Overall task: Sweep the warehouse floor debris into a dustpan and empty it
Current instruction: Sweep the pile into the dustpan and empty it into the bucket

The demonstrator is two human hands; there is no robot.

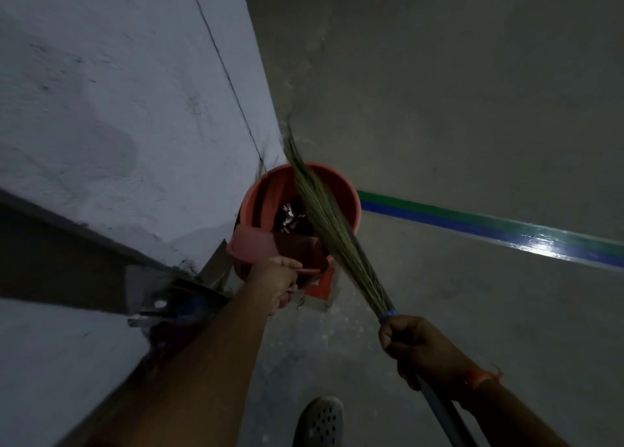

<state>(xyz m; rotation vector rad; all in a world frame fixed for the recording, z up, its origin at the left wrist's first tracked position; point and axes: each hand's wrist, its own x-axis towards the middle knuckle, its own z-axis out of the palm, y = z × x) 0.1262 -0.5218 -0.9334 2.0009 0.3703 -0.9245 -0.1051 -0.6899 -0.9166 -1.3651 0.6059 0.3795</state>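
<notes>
Head view showed a dim corner where a pale wall (101, 92) met the grey floor (472, 92). A red bucket (349, 190) stood on the floor against the wall, its mouth open upward, with dark debris (287, 215) lying inside.

The left hand (275, 282) held a pink dustpan (251, 244) by its handle, fingers curled round it. The pan was tipped over the near rim of the bucket, its wide mouth pointing away from the person and down into the bucket, its handle toward the person.

The right hand (410, 343) gripped a broom (332, 222) at the top of its stick, fingers closed tight round it just below a blue binding (388, 315). The broom's long axis ran on a slant from the lower right up to the upper left; its bristles crossed over the bucket's mouth, and the tips reached past the far rim near the wall. The stick ran back beneath the right wrist, which wore an orange thread (481, 377).

A green-and-blue stripe (489, 230) crossed the floor to the right of the bucket. A shoe (320, 421) stood on the floor at the bottom edge.
</notes>
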